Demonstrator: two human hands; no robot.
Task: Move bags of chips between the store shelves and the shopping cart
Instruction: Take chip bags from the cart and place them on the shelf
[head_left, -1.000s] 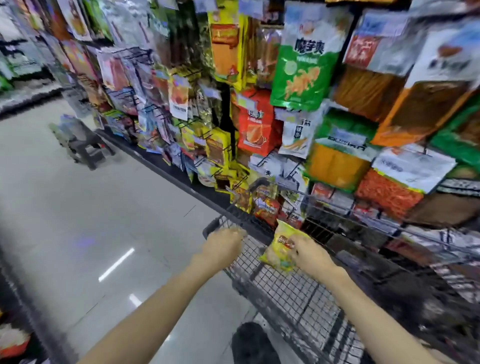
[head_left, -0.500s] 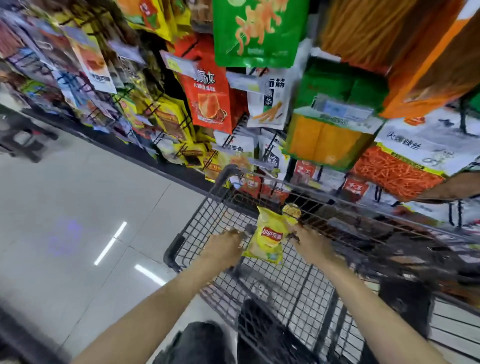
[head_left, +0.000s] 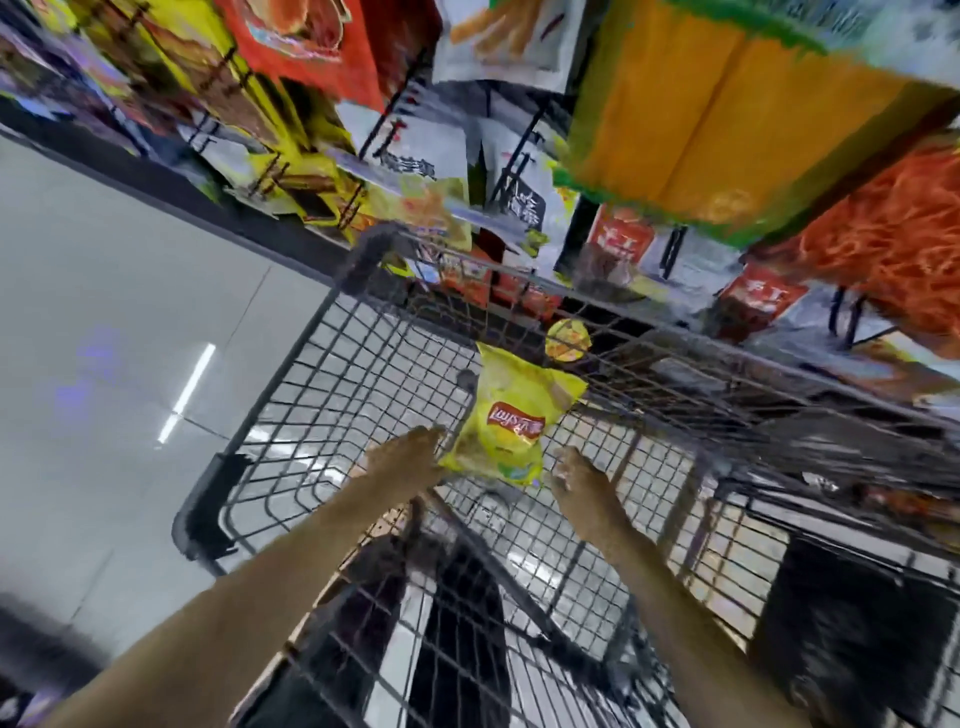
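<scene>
Snack packets (head_left: 727, 104) crowd above the wire cart (head_left: 332, 332); chip bag (head_left: 511, 421) between left hand (head_left: 410, 457) and right hand (head_left: 576, 475), grips unclear.

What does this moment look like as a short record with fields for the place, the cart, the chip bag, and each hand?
place: store aisle, snack shelves beside the cart
cart: black wire shopping cart, beside the shelves
chip bag: yellow chip bag over the cart basket, between the hands
left hand: left hand at the bag's lower left edge; grip unclear
right hand: right hand at the bag's lower right corner; blurred, grip unclear
</scene>
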